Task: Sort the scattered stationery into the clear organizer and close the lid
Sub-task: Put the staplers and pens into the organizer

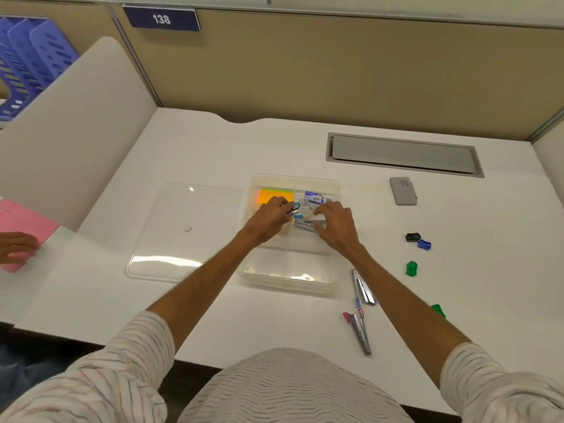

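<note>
The clear organizer [334, 190] sits open mid-desk, its lid [183, 239] lying flat to its left. Orange and green sticky notes [274, 195] fill its far left compartment; small staple boxes [314, 198] lie in the far right one. My left hand [270, 219] hovers over the organizer, shut on a small blue stapler [294, 209]. My right hand [335, 224] is beside it, fingers spread over a silver stapler [305, 225] lying in the tray. On the desk to the right lie two staplers [363, 290] [360, 332], three sharpeners [412, 237] [424, 244] [411, 268] and a green one [439, 309] by my forearm.
A grey flat case [403, 190] lies at the right beyond the organizer. A grey cable hatch [403, 154] is set into the desk behind. Another person's hand [16, 247] rests on pink paper [21, 227] past the left divider. Blue file racks [27, 62] stand far left.
</note>
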The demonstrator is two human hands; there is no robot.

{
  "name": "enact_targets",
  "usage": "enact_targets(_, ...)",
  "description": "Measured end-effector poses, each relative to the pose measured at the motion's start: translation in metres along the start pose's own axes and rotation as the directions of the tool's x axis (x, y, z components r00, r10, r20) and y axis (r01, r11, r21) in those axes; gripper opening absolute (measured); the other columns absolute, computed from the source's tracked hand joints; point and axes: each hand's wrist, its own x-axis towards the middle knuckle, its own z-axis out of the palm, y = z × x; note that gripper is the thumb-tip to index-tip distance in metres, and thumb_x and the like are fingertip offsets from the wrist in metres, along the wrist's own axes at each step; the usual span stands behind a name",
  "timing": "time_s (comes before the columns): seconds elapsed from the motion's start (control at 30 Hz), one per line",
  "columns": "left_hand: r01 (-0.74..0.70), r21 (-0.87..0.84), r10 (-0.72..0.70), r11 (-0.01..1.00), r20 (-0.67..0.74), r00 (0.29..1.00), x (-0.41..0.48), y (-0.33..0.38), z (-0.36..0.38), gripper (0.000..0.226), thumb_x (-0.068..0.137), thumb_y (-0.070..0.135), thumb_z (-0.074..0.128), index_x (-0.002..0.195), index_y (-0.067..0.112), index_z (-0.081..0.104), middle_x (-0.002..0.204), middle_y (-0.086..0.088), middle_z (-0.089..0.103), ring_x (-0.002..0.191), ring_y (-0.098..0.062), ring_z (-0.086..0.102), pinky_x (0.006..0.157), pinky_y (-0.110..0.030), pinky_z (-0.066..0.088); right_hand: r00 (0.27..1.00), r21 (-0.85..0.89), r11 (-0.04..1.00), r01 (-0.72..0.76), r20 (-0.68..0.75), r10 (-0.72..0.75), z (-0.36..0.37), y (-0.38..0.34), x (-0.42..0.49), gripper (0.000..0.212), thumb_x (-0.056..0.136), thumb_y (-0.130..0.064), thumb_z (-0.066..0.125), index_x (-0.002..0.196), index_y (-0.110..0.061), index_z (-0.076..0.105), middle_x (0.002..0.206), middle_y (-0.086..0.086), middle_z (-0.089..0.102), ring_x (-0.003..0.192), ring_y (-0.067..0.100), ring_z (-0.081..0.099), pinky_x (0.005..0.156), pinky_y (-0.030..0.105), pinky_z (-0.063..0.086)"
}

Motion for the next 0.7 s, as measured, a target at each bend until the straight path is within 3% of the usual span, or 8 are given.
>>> enact_targets(0.13, -0.08, 0.09, 0.079, 0.993, 0.014, 0.997, 0.004, 0.015, 0.007, 0.043, 0.097, 0.018, 0.054, 0.139, 0.01, 0.046, 0.132, -0.013, 0.051, 0.117, -0.03, 0.048, 0.09, -0.041, 0.045, 0.991, 0.049, 0.998, -0.046, -0.122, 0.052, -0.005, 0.011, -0.006, 0.026, 0.09, -0.011, 0.055, 0.115, -0.012, 0.063, 0.122, 0.004, 0.061, 0.116, 0.024, 0.051, 0.09, 0.036, 0.035)
enact_targets(0.33, -0.151, 0.174, 0.139, 0.973, 0.079, 0.987, 0.012, 0.038, 0.021, 0.041, 0.098, 0.021, 0.053, 0.137, 0.014, 0.047, 0.134, -0.011, 0.05, 0.117, -0.03, 0.049, 0.087, -0.04, 0.046, 0.982, 0.098, 0.989, -0.109, -0.141, 0.123, -0.009, 0.022, -0.013, 0.026, 0.092, -0.01, 0.052, 0.116, -0.01, 0.062, 0.121, 0.006, 0.062, 0.114, 0.023, 0.053, 0.092, 0.035, 0.038)
enact_targets(0.5, -0.141, 0.229, 0.108, 0.963, 0.154, 0.982, 0.016, 0.042, 0.028, 0.049, 0.097, 0.019, 0.054, 0.143, 0.015, 0.039, 0.145, -0.011, 0.044, 0.134, -0.029, 0.039, 0.098, -0.044, 0.04, 0.978, 0.116, 0.985, -0.126, -0.155, 0.143, -0.01, 0.027, -0.02, 0.025, 0.092, -0.009, 0.052, 0.114, -0.01, 0.062, 0.118, 0.006, 0.062, 0.113, 0.023, 0.053, 0.092, 0.036, 0.038)
enact_targets(0.7, -0.107, 0.165, 0.094, 0.981, 0.083, 0.992, 0.018, 0.045, 0.024, 0.054, 0.097, 0.017, 0.052, 0.147, 0.018, 0.034, 0.145, -0.009, 0.043, 0.135, -0.027, 0.037, 0.103, -0.042, 0.035, 0.958, 0.163, 0.971, -0.175, -0.2, 0.206, -0.01, 0.033, -0.03, 0.024, 0.09, -0.004, 0.049, 0.109, -0.01, 0.063, 0.112, 0.005, 0.063, 0.108, 0.023, 0.054, 0.088, 0.038, 0.039)
